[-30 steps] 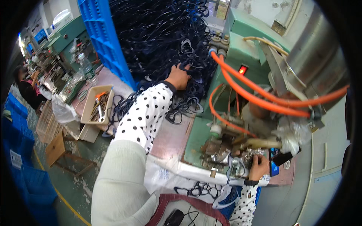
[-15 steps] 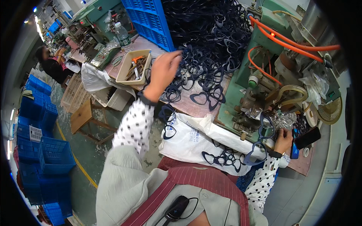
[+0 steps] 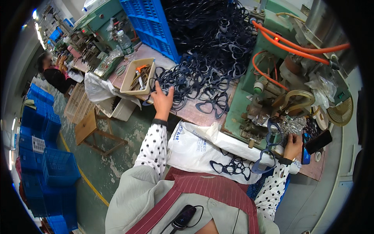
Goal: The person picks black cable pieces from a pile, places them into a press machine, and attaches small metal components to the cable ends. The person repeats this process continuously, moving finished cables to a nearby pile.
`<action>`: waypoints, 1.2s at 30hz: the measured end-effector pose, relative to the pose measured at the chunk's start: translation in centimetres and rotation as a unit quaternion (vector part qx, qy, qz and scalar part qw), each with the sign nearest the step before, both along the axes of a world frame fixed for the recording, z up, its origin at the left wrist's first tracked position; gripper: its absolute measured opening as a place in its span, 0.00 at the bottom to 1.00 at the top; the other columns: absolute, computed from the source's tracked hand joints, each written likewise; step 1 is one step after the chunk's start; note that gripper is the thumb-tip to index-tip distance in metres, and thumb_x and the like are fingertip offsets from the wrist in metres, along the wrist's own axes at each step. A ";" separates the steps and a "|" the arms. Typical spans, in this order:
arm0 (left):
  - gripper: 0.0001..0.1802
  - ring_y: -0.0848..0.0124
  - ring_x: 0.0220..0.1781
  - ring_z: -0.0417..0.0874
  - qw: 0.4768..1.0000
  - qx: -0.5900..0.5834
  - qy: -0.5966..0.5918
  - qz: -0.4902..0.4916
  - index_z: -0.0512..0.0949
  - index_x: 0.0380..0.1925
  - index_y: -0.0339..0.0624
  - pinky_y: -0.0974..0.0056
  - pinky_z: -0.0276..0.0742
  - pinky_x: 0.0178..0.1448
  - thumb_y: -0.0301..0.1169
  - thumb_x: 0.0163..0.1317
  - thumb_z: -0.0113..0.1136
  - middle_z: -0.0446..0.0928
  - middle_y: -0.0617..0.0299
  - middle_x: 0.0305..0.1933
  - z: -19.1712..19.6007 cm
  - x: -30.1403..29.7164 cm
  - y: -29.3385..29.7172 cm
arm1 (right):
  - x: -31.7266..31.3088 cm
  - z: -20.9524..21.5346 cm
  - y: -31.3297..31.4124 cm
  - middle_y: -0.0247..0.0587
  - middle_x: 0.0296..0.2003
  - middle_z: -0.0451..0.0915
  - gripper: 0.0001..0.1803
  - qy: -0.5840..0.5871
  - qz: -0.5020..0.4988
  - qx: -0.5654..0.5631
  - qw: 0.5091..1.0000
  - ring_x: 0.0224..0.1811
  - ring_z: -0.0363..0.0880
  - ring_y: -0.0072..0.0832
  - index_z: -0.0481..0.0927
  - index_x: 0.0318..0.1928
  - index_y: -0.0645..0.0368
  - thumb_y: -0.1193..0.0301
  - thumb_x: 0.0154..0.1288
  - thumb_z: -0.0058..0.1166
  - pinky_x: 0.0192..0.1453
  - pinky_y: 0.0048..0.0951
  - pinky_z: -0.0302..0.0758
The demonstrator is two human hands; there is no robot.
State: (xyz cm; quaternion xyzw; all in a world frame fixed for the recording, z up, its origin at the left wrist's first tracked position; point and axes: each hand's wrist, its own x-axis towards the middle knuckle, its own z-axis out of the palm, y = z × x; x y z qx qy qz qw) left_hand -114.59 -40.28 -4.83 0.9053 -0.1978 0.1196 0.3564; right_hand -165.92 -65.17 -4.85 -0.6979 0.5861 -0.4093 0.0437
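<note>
My left hand (image 3: 163, 102) reaches to the near left edge of a heap of dark blue eyeglass frames (image 3: 212, 76). Its fingers are spread, and no frame shows in its grip. On the right, my right hand (image 3: 293, 148) rests beside the green machine (image 3: 237, 117), fingers curled together near crumpled clear plastic; what they hold, if anything, is hidden. A single blue eyeglass frame (image 3: 258, 167) hangs tilted just left of that hand; whether the two touch, I cannot tell. Several more frames (image 3: 233, 167) lie on the white sack (image 3: 191, 146) over my lap.
A cream tray (image 3: 126, 84) of tools stands left of the heap, with a plastic bottle (image 3: 125, 42) behind it. A blue crate (image 3: 154, 29) leans upright. Orange hoses (image 3: 296, 43) cross the machine. A phone (image 3: 318, 141) sits beyond my right hand. A wooden stool (image 3: 87, 126) stands left.
My left hand has moved down and slightly left from above the heap to its near edge, its fingers spreading. My right hand and the hanging eyeglass frame stay in place.
</note>
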 end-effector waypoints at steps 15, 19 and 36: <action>0.43 0.39 0.65 0.67 0.891 -0.124 -0.039 -0.435 0.62 0.69 0.49 0.54 0.71 0.64 0.16 0.51 0.62 0.57 0.36 0.70 7.2 -11.9 -14.0 | -0.4 0.0 -0.1 0.49 0.40 0.83 0.12 -0.017 0.036 0.013 0.999 0.42 0.81 0.41 0.84 0.45 0.61 0.68 0.68 0.52 0.48 0.38 0.75; 0.40 0.46 0.66 0.67 0.928 -0.143 -0.196 -0.284 0.66 0.65 0.44 0.52 0.66 0.65 0.22 0.48 0.67 0.67 0.44 0.65 5.9 -6.4 -8.3 | -0.4 -0.2 0.0 0.48 0.40 0.83 0.13 -0.097 0.034 0.037 0.994 0.43 0.82 0.36 0.83 0.47 0.63 0.69 0.71 0.50 0.49 0.33 0.76; 0.10 0.53 0.43 0.79 0.957 0.092 -0.202 -0.189 0.83 0.36 0.45 0.52 0.72 0.48 0.25 0.54 0.57 0.82 0.55 0.45 2.1 -3.0 -5.8 | -0.4 3.0 1.6 0.34 0.38 0.83 0.10 -0.362 0.118 0.107 0.918 0.39 0.78 0.20 0.84 0.45 0.65 0.78 0.63 0.61 0.45 0.19 0.73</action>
